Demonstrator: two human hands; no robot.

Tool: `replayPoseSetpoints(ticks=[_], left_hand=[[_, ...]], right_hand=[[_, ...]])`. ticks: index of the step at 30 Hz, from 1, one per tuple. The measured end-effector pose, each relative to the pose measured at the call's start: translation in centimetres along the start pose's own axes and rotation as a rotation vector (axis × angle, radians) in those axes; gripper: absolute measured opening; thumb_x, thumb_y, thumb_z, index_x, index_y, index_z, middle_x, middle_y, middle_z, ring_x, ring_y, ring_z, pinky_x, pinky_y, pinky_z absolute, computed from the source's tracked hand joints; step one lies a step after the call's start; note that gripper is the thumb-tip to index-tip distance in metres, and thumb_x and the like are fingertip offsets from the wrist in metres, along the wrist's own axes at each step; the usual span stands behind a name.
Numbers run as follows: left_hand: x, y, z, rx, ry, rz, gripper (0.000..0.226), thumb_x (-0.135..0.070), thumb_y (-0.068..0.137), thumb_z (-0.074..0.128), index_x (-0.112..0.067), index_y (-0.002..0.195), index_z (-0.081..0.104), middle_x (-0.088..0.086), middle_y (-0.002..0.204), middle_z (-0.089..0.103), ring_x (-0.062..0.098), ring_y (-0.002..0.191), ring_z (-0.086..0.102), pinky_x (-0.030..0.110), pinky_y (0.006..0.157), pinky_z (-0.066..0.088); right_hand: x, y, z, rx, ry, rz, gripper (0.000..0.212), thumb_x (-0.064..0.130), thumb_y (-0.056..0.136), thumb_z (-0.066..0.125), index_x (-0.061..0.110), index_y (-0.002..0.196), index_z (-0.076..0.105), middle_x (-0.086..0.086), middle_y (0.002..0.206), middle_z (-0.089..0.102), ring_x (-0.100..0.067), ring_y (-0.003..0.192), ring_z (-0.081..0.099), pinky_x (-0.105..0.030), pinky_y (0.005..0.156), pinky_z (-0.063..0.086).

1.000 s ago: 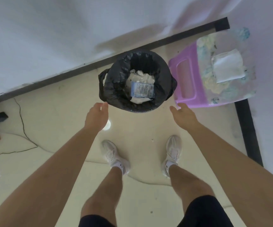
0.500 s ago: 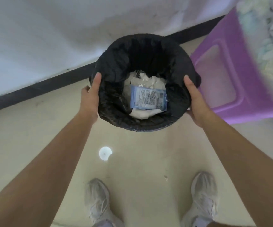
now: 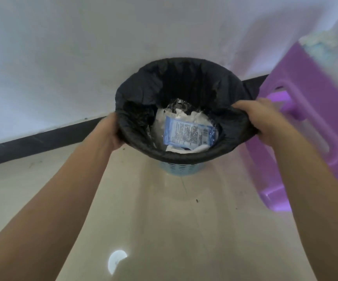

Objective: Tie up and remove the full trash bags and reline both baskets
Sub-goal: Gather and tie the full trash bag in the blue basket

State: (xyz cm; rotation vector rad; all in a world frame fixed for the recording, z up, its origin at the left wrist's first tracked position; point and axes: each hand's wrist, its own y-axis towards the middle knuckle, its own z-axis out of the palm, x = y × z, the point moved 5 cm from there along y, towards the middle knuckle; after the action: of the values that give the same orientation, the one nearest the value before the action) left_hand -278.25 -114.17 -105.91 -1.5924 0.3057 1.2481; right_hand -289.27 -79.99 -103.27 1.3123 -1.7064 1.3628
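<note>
My left hand (image 3: 111,132) and right hand (image 3: 265,118) clamp their fingers on opposite rims of the black trash bag (image 3: 184,86), which lines the blue basket (image 3: 181,169) on the floor, ready to peel it free.

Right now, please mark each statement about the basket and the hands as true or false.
1. Both hands grip the black bag's rim. True: left hand, right hand, black bag.
2. The basket under the bag is red. False: the basket is blue.
3. A purple stool stands to the right. True: purple stool.
4. The bag is tied shut. False: it is open, a printed packet showing inside.
</note>
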Motion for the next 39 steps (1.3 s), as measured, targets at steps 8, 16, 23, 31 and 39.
replayPoseSetpoints(ticks=[8,16,23,31,39], left_hand=[[-11.3,-7.0,4.4,-0.213,0.445,0.785,0.013,-0.026,0.087,0.065,-0.021,0.076,0.059,-0.001,0.072,0.062,0.013,0.065,0.059,0.029,0.062,0.051],[-10.5,-16.4,15.1,0.470,0.549,1.032,0.026,-0.008,0.090,0.062,-0.008,0.116,0.064,0.018,0.092,0.067,0.023,0.078,0.065,0.043,0.083,0.058],[-15.5,-15.0,11.2,0.151,0.355,1.090,0.030,-0.014,0.091,0.064,-0.016,0.121,0.062,0.001,0.077,0.055,0.018,0.064,0.055,0.025,0.063,0.054],[-20.8,-14.9,5.8,-0.210,0.000,1.050,0.033,-0.007,0.068,0.055,-0.019,0.099,0.059,0.002,0.072,0.049,0.020,0.065,0.047,0.028,0.055,0.042],[-18.7,-13.6,5.7,-0.154,-0.116,0.806,0.030,-0.006,0.081,0.069,-0.014,0.098,0.046,0.002,0.079,0.051,0.006,0.053,0.045,0.020,0.042,0.034]], right_hand=[[2.6,-2.5,0.5,-0.142,-0.261,-0.102,0.027,0.015,0.078,0.063,0.009,0.105,0.061,-0.013,0.102,0.066,-0.034,0.094,0.063,-0.042,0.084,0.056],[4.1,-4.3,0.9,-0.163,-0.616,-0.186,0.032,0.034,0.093,0.053,0.003,0.101,0.056,-0.017,0.101,0.062,-0.037,0.094,0.059,-0.042,0.077,0.051],[10.8,-5.8,-4.7,-0.459,-0.727,-0.530,0.040,0.039,0.101,0.041,0.003,0.090,0.056,-0.025,0.097,0.062,-0.042,0.096,0.057,-0.038,0.072,0.034],[21.2,-10.3,-6.9,-0.613,-0.227,-0.861,0.026,0.038,0.089,0.053,0.020,0.100,0.069,0.009,0.089,0.066,-0.011,0.086,0.062,-0.025,0.085,0.048],[18.4,-9.6,-7.6,-0.392,0.265,-0.683,0.064,0.036,0.072,0.084,0.025,0.127,0.054,0.001,0.113,0.064,-0.007,0.097,0.067,-0.029,0.086,0.058]])
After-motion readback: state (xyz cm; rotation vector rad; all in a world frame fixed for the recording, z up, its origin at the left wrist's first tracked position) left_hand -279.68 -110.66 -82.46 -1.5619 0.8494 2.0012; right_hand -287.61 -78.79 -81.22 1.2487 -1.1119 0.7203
